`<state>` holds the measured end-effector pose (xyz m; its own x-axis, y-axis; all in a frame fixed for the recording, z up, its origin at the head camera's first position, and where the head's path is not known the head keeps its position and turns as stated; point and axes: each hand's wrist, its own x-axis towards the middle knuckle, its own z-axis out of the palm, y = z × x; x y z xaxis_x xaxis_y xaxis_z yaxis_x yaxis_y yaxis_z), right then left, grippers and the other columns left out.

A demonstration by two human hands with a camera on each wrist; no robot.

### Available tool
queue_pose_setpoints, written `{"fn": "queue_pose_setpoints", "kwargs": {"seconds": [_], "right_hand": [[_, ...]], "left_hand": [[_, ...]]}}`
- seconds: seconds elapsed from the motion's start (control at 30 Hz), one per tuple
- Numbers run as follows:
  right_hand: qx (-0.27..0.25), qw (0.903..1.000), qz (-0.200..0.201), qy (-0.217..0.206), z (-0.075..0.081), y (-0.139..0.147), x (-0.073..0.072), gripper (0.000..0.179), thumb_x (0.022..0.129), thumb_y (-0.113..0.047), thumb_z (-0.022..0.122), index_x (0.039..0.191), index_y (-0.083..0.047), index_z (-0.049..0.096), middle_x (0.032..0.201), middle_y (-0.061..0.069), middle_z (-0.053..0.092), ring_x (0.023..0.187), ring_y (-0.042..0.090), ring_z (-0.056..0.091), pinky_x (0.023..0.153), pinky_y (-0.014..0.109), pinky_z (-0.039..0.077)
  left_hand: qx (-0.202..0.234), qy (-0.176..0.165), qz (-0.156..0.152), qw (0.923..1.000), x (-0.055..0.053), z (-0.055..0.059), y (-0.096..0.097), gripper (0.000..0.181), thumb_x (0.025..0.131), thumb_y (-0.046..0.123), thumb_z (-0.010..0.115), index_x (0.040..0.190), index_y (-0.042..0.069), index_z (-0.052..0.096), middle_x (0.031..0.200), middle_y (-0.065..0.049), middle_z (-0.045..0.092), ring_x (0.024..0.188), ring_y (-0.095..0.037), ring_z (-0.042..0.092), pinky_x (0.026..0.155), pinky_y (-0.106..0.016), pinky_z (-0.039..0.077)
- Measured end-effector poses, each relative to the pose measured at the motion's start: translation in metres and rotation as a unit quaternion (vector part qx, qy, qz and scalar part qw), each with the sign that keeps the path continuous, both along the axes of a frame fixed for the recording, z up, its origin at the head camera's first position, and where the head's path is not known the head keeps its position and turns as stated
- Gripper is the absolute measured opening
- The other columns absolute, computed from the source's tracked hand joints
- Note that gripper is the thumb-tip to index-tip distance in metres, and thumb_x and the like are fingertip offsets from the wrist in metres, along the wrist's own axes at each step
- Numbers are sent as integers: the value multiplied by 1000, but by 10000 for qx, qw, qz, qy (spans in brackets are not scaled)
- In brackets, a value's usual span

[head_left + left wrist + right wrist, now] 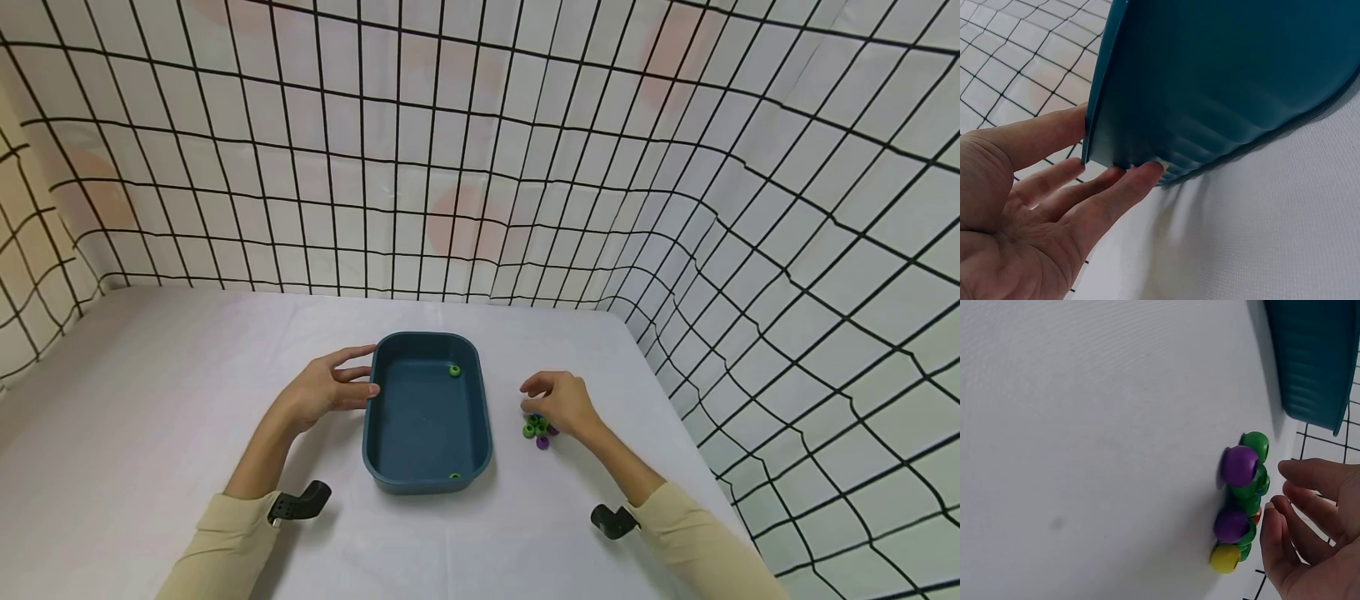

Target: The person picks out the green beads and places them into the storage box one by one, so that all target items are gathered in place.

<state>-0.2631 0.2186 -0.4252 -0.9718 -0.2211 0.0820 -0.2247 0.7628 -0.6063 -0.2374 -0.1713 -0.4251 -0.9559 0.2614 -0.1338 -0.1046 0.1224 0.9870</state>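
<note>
A dark blue plastic tray (427, 417) sits on the white-covered table in front of me. Inside it lie a green bead (454, 371) near the far right corner and another green bead (454, 476) at the near end. My left hand (318, 392) rests against the tray's left side, thumb at the rim and fingers extended along the outer wall. Right of the tray, my right hand (566, 404) hovers over a small pile of beads, with a gap between thumb and fingers. Purple beads (1239, 464), green beads and a yellow bead (1225, 558) show in the pile.
A black net (495, 175) rises behind the table and along its right side, with white sheeting behind it. Dark wrist-worn devices stick out from the left sleeve (240, 521) and the right sleeve (682, 521). White cloth (187, 375) covers the table.
</note>
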Motion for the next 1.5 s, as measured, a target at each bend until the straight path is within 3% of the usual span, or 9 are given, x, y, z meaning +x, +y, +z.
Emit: {"fn": "queue_pose_setpoints", "kwargs": {"seconds": [0.3,0.8,1.5], "right_hand": [[102,9999,-18,3,-6,1,-2,17,82,-7,79,98,-7,79,97,9,77,84,21,69,64,28,56],[176,9998,-4,63,-9,-1,-4,14,81,-5,79,95,-8,80,94,6,78,89,21,71,70,29,58],[179,9998,-51,67,-6,-3,-5,13,80,-6,78,93,-9,81,93,6,78,78,16,67,66,28,56]], "left_hand": [[4,13,14,10000,1,0,0,82,90,9,77,159,11,32,153,-31,43,120,-38,67,91,-42,61],[77,-103,44,9999,0,0,1,81,91,7,75,160,11,32,153,-30,44,122,-40,65,90,-40,62],[2,-31,57,10000,-1,-1,2,82,91,9,76,160,11,32,153,-30,43,121,-40,65,90,-41,62]]}}
